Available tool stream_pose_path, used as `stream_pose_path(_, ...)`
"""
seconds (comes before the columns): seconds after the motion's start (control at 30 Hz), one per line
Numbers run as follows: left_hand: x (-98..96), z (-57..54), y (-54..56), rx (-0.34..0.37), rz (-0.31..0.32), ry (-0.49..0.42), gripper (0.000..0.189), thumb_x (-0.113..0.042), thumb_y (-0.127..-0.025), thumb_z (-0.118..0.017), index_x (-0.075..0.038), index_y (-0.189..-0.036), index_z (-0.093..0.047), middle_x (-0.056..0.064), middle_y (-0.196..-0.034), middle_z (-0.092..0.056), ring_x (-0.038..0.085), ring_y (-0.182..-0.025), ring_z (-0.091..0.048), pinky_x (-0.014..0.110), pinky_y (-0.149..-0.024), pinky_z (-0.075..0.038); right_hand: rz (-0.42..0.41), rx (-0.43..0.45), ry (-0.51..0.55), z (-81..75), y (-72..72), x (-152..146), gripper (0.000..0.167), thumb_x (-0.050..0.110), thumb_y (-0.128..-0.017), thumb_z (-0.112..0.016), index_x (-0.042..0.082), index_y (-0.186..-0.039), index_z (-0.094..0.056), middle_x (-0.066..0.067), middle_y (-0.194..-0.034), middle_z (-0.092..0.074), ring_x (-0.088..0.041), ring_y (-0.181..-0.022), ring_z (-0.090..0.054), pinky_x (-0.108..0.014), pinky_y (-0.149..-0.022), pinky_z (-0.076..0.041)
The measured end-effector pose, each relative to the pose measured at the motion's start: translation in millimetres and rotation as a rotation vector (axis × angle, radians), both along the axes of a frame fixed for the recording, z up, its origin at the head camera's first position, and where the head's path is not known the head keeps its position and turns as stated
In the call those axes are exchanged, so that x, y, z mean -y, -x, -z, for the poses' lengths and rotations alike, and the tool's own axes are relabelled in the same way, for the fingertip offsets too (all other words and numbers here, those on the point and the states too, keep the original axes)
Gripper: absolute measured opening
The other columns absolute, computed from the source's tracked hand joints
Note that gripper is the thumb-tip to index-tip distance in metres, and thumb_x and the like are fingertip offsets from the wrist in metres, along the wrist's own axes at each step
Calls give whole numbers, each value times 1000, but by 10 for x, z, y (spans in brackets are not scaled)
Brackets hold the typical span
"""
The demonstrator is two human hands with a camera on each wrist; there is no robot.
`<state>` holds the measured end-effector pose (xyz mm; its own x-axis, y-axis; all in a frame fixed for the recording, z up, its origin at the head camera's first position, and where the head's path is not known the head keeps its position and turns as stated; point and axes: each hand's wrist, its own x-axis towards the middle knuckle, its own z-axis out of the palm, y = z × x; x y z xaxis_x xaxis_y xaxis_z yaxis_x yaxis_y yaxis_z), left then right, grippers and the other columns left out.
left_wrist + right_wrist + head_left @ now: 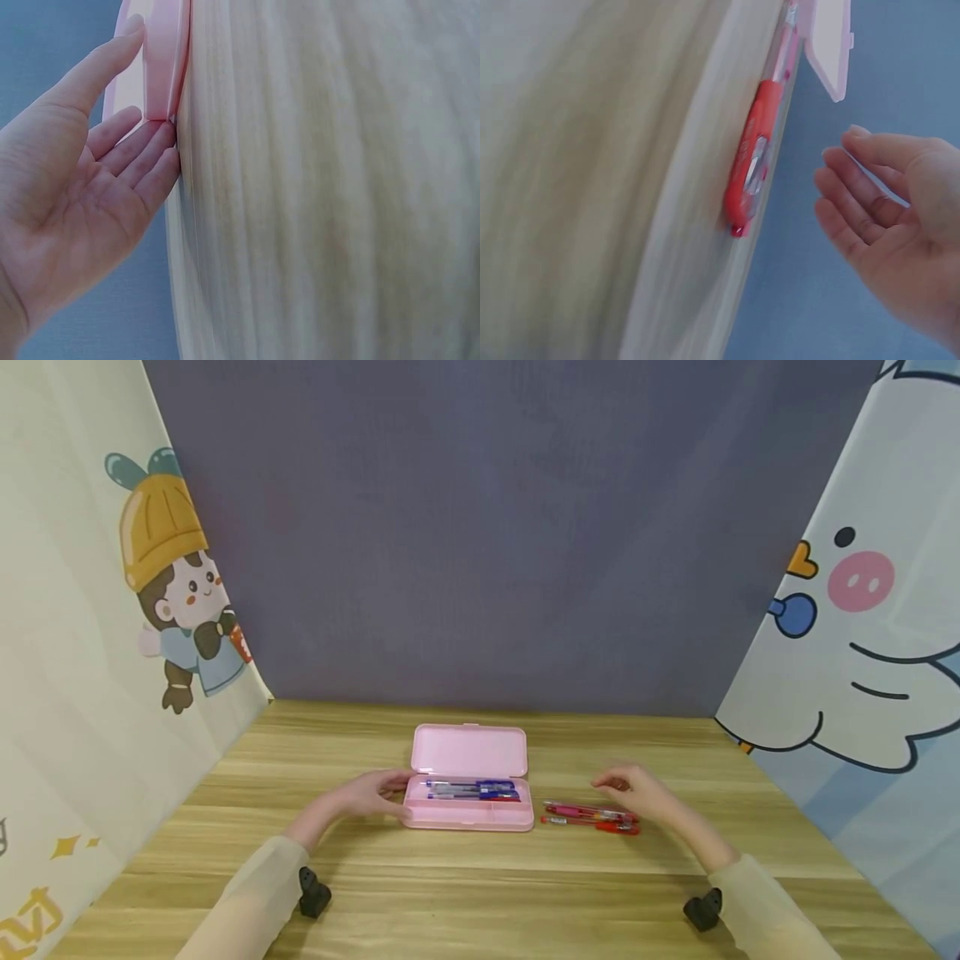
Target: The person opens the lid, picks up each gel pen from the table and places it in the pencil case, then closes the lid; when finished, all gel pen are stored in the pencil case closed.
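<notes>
A pink pencil case [468,815] lies with its lid [470,750] raised toward the back. Several pens [474,790], mostly with blue caps, lie in its long rear compartment. At the case's left end is my left hand [378,793], its fingertips against the end wall and the thumb [112,60] reaching over the rim. To the right of the case lie several red and pink pens [581,812] on the table, one a red pen [754,146] with a clear clip section. My right hand [632,787] hovers just above and behind them, fingers loosely bent and holding nothing.
The wood-grain table [420,893] runs back to a dark grey panel [480,543]. Cartoon-printed side walls [862,685] stand at left and right. Each sleeve carries a small black wrist camera [313,893].
</notes>
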<state>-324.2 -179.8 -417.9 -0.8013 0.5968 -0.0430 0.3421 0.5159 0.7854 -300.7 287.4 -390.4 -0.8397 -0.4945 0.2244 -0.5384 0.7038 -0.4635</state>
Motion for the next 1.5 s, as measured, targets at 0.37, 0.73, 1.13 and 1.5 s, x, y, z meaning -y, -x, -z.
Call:
stream_pose_path(0.37,0,-1,-11,-11,9,19,76,-25,-81,-74,0,-142,-36,26,-143,-38,42,-131,-37,52,-112,-32,15,5,-50,150,33,-192,14,12,-88,-64,2,-96,-70,-7,-90,-70,-7,-76,-61,-22,-64,-54)
stream_pose_path(0.73,2,20,-34,-3,6,3,76,-25,-82,-73,2,-142,-35,27,-144,-36,42,-131,-38,51,-112,-32,19,39,-96,223,41,-219,13,18,-87,-66,8,-92,-71,-2,-91,-69,-15,-83,-63,-26,-68,-54)
stream_pose_path(1.13,14,16,-30,-7,6,-6,76,-24,-81,-74,2,-142,-35,27,-144,-36,42,-131,-38,51,-111,-33,-17,-7,-127,226,55,-191,11,13,-85,-67,6,-91,-72,-2,-86,-65,-10,-77,-57,-22,-61,-49)
stream_pose_path(1.5,3,28,-22,-27,25,12,75,-25,-82,-74,0,-142,-37,26,-142,-40,41,-130,-39,51,-111,-33,20,22,-113,253,48,-149,4,8,-83,-69,6,-86,-68,1,-80,-63,-1,-69,-51,-19,-55,-44)
